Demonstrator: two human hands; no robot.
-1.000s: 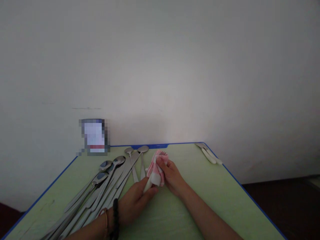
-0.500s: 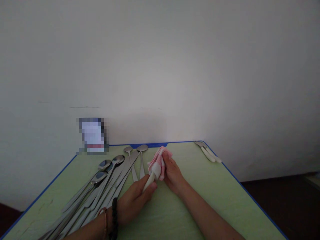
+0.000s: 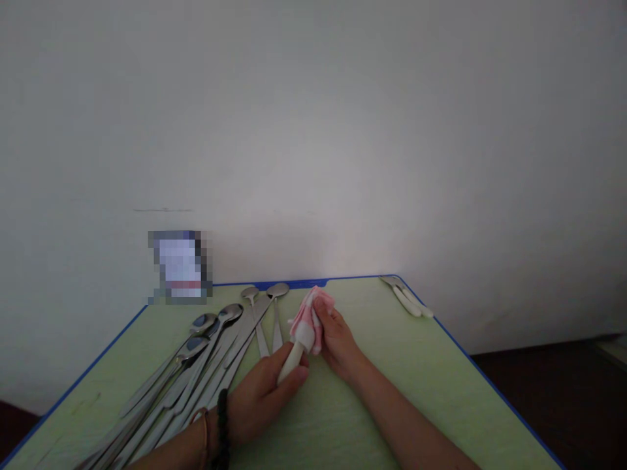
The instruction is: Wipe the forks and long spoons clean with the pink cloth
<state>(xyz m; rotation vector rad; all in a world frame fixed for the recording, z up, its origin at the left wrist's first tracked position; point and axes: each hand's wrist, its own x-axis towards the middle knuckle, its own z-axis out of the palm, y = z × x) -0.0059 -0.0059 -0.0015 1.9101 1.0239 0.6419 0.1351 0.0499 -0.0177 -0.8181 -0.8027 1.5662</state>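
Note:
My left hand [image 3: 262,391] is closed around the pale handle of a white-handled utensil [image 3: 290,364], which points up and away from me. A pink and white cloth [image 3: 305,318] wraps the utensil's far end, so I cannot tell what kind it is. My right hand [image 3: 337,338] grips the cloth from the right side, thumb pressed on top. Just left of the cloth, two metal spoons [image 3: 278,291] lie with their bowls toward the wall.
Several long metal spoons and other cutlery [image 3: 196,372] lie in a pile on the left of the green, blue-edged table [image 3: 392,365]. White-handled cutlery [image 3: 406,301], one piece apparently a fork, sits at the far right corner. A blurred-out upright screen [image 3: 180,264] stands at the back left.
The cloth has shifted slightly around the utensil's end, and a bit more of the pale handle shows. Both hands keep their hold in nearly the same place.

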